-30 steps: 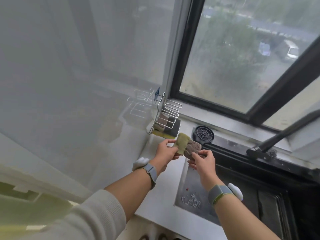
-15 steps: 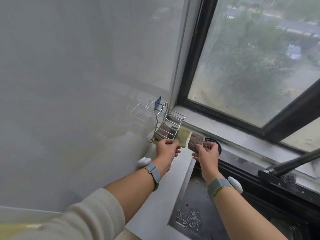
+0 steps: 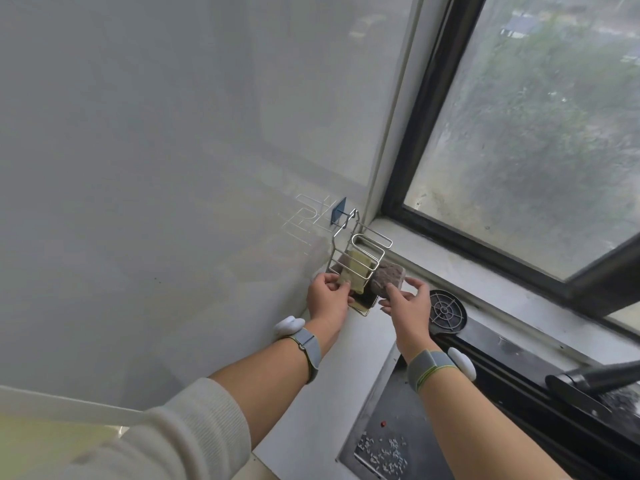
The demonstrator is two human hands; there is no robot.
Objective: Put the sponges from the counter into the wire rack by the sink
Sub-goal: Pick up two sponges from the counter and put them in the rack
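White wall (image 3: 145,161) and the dark-framed window (image 3: 433,140) fill most of what we see, and we are now much nearer the corner than a second ago, when both sponges were held together out over the counter (image 3: 349,368). Below the window sill the sink (image 3: 412,420) lies to our right, with a round black strainer (image 3: 446,310) at its far edge.

Next comes the wire rack (image 3: 360,252), hung on the wall in the corner. Our left hand (image 3: 329,297) has carried the yellow-green sponge (image 3: 356,271) up and into it: the sponge now stands behind the front wires, and the fingers (image 3: 334,284) are clamped on its lower edge, so it is not yet let go. A darker sponge seems to sit behind it, though we cannot be sure.

Our right hand (image 3: 407,301) has split off with the grey-brown sponge (image 3: 388,276), fingers pinched on it, held just beside the rack's right side and outside the wires.

We judge one sponge nearly placed, needing only release; the other must next go over the front wires.
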